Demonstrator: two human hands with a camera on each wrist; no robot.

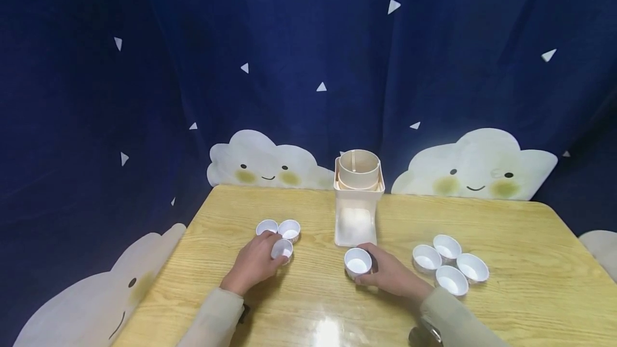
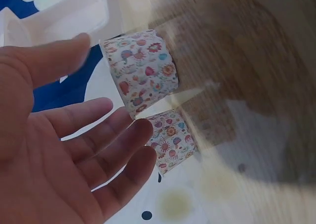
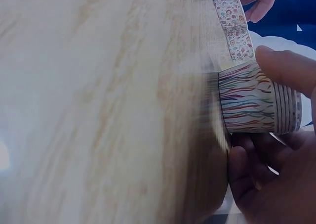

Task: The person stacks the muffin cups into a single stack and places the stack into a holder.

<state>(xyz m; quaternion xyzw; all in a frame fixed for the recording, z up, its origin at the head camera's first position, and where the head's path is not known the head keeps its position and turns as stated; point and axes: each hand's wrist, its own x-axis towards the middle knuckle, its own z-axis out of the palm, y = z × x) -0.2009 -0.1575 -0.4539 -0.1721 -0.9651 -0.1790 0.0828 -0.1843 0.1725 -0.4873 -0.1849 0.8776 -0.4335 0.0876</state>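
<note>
In the head view my left hand [image 1: 256, 262] is at a small white paper baking cup [image 1: 284, 246], part of a group with two more cups [image 1: 290, 229] [image 1: 266, 226] behind it. The left wrist view shows a cup with a floral print [image 2: 140, 70] just beyond the spread thumb and fingers, and another printed cup [image 2: 172, 141] past the fingertips. My right hand [image 1: 385, 272] holds a nested stack of baking cups [image 3: 252, 100] between thumb and fingers; the outermost has coloured wavy stripes. The stack is upright, just above or on the table; I cannot tell which.
A beige stand with a round holder [image 1: 359, 175] on top stands at the back middle of the wooden table [image 1: 308, 293]. Several white cups [image 1: 451, 280] cluster at the right, beside my right forearm. A dark blue curtain [image 1: 299, 31] with cloud shapes hangs behind.
</note>
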